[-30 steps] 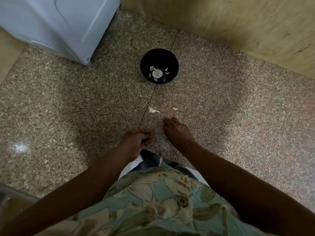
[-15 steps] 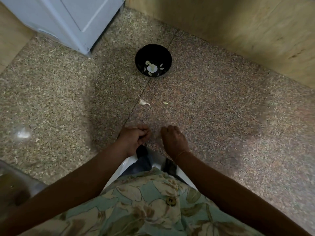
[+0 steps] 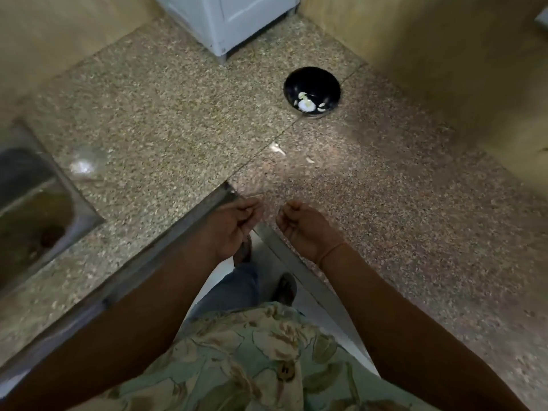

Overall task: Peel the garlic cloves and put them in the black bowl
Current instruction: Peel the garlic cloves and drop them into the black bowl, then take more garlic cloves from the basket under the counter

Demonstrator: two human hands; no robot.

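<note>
The black bowl (image 3: 311,91) stands on the speckled stone counter (image 3: 178,114) at the back and holds several pale garlic pieces. A garlic piece (image 3: 276,148) and a smaller scrap (image 3: 310,159) lie on the counter between the bowl and my hands. My left hand (image 3: 237,226) hovers at the counter's inner corner with its fingers curled in. Close beside it, my right hand (image 3: 302,226) is curled into a fist. I see nothing in either hand; the view is blurred.
A steel sink (image 3: 32,209) is set into the counter at the left. A white appliance (image 3: 231,19) stands at the back, and wooden walls (image 3: 444,69) close the right side. A metal strip edges the counter's front (image 3: 166,250).
The view has swung left, so the sink now shows. Both hands have lifted off the counter and drawn back to its corner. My right hand's fingers have curled into a fist.
</note>
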